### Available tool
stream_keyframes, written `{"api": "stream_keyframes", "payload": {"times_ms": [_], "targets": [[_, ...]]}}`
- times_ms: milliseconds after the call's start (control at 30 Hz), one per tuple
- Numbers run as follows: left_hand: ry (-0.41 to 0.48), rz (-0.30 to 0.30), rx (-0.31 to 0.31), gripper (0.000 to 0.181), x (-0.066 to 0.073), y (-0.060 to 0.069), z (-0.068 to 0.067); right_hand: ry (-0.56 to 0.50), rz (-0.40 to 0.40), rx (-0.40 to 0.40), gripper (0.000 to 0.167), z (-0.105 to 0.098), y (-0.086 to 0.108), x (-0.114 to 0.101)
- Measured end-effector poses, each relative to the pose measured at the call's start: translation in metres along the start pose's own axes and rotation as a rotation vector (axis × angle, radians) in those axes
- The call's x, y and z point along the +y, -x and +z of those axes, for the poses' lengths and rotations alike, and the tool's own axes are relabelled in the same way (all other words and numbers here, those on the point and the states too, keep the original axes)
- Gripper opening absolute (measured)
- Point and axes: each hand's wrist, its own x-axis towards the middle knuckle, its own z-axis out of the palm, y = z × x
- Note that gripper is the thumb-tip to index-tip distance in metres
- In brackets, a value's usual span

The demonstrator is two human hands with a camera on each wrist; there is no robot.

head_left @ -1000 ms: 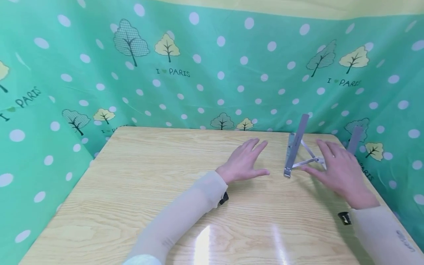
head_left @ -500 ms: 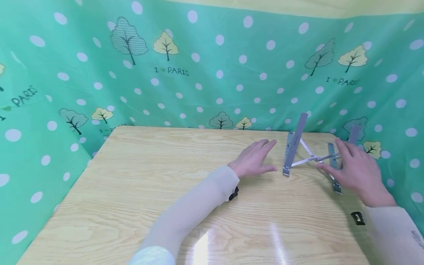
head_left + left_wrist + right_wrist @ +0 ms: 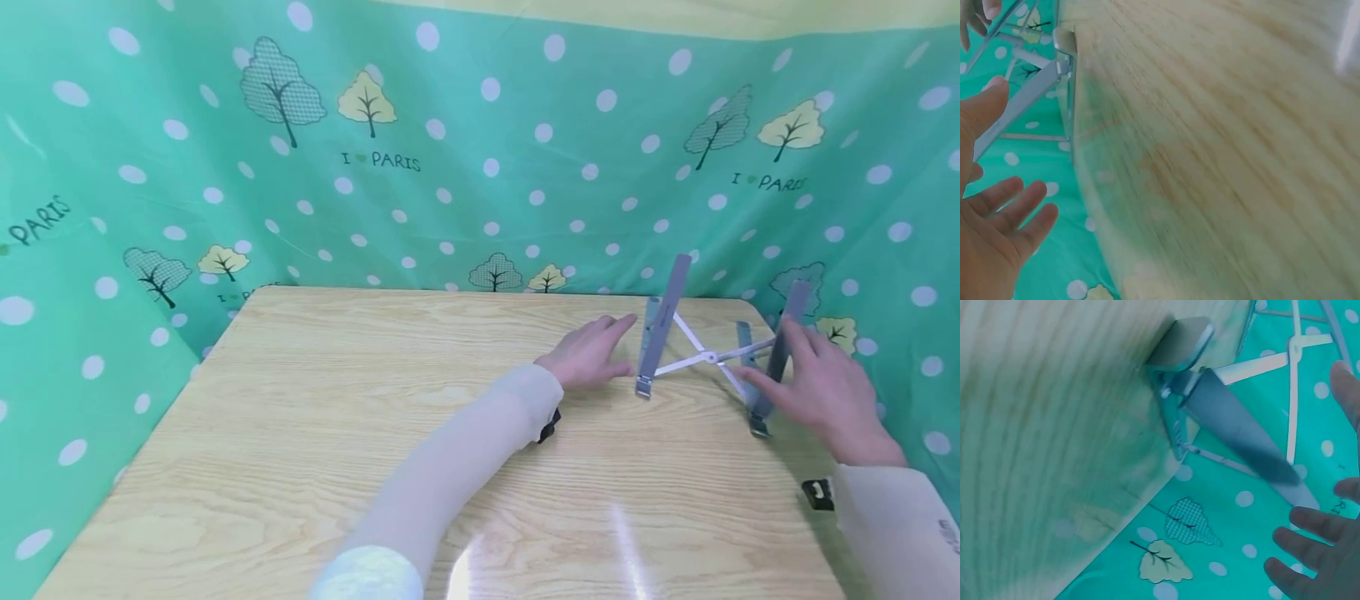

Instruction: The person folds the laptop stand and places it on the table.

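Observation:
A grey metal folding laptop stand [image 3: 663,329] stands unfolded at the table's far right, its two slanted arms joined by crossed struts. Just left of its left arm, my left hand [image 3: 588,354] has thumb and fingers spread. My right hand [image 3: 828,392] is at the right arm, fingers extended, partly covering it in the head view. In the right wrist view, the fingertips of the right hand [image 3: 1316,550] are close to the top of the stand's arm [image 3: 1241,431]. Whether either hand touches the stand, I cannot tell.
The stand is on a light wooden table [image 3: 300,433], near its far right corner. A green dotted cloth [image 3: 465,150] with printed trees hangs behind and at both sides. Black straps [image 3: 817,494] show under the wrists. Light glares on the table's front.
My right hand has moved right, uncovering the stand's right arm. My left hand has come right, closer to the left arm. The stand looks unmoved apart from a slight view shift.

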Motion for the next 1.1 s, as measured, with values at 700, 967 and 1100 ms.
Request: {"api": "stream_keyframes", "payload": {"times_ms": [700,967,1100], "targets": [[0.162,-0.139,0.022,0.075,0.009,-0.031,0.027,-0.287,0.101,-0.149,0.093,0.005,-0.002,0.024],[0.242,-0.164,0.026,0.071,0.027,-0.04,0.03,-0.354,0.092,-0.091,0.084,0.015,-0.001,0.023],[0.287,-0.197,0.039,0.073,0.032,-0.045,0.034,-0.358,0.111,-0.084,0.083,0.016,-0.001,0.02]]}}
